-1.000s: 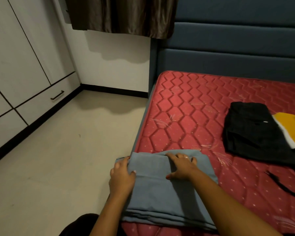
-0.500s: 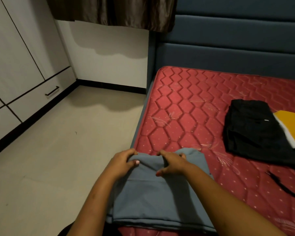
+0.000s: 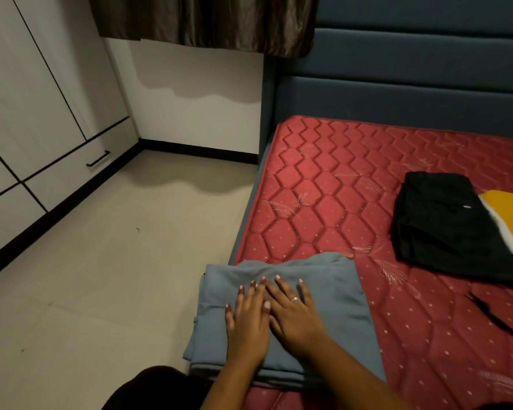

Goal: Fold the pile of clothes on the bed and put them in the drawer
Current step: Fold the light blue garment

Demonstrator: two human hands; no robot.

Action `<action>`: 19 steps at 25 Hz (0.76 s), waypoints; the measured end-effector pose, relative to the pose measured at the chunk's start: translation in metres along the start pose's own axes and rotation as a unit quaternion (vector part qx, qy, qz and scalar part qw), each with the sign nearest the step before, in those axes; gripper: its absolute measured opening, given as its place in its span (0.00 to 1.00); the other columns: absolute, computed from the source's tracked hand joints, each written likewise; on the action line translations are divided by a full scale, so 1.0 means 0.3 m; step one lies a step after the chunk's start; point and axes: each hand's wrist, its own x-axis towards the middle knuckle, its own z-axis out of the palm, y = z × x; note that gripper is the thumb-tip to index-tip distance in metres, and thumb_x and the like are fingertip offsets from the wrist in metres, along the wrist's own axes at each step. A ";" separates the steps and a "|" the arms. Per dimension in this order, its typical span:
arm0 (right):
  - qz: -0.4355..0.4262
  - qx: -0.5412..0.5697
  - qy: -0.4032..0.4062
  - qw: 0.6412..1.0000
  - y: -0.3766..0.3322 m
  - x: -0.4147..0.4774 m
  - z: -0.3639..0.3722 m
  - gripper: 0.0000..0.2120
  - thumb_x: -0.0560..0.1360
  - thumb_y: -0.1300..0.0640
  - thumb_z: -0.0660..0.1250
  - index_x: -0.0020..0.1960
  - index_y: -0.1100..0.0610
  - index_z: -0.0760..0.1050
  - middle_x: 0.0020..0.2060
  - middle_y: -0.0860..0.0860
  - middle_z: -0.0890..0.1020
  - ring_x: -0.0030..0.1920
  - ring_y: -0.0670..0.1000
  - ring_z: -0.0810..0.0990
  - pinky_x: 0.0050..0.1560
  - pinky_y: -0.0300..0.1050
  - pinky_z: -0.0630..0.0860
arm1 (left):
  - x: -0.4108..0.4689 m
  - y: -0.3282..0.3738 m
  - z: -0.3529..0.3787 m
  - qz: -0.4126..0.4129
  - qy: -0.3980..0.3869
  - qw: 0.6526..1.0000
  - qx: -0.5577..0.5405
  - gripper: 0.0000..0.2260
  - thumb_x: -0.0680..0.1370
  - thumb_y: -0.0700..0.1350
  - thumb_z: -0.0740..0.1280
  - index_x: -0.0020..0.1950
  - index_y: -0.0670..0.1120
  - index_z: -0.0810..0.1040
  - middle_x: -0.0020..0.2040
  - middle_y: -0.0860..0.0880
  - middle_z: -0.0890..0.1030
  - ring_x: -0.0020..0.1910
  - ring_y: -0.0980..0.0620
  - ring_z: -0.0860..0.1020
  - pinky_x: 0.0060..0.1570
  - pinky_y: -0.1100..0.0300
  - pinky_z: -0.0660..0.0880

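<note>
Blue garment (image 3: pixel 339 303), one, under two hands (image 3: pixel 249 324) (image 3: pixel 297 319)

Dim indoor light; curtain (image 3: pixel 202 22) shadow scalloped on wall (image 3: pixel 196 113); wide-angle bending at edges; slight softness.

I log both hands flat, palms down, side by side. Left hand (image 3: pixel 249 324): fingers straight and close together, pointing away from the body, thumb spread out to the left. Right hand (image 3: pixel 293 316): fingers straight, slightly fanned, angled up and to the left. Its thumb lies against the index side of the left hand (touching, as far as I can read it). Neither hand curls round anything. Left forearm (image 3: pixel 219 389) runs up from the bottom edge, nearly straight ahead. Right forearm (image 3: pixel 353 374) slants in from the lower right. Both forearms are bare.
</note>
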 end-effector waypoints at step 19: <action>0.371 0.221 0.008 0.902 0.375 -0.173 -0.031 0.37 0.79 0.47 0.60 0.79 0.53 0.43 0.77 0.55 0.56 0.75 0.58 0.57 0.74 0.49 0.53 | 0.055 -0.006 0.035 -0.062 -0.154 0.972 0.166 0.38 0.71 0.75 0.49 0.74 0.66 0.34 0.76 0.53 0.30 0.75 0.46 0.32 0.67 0.31 0.38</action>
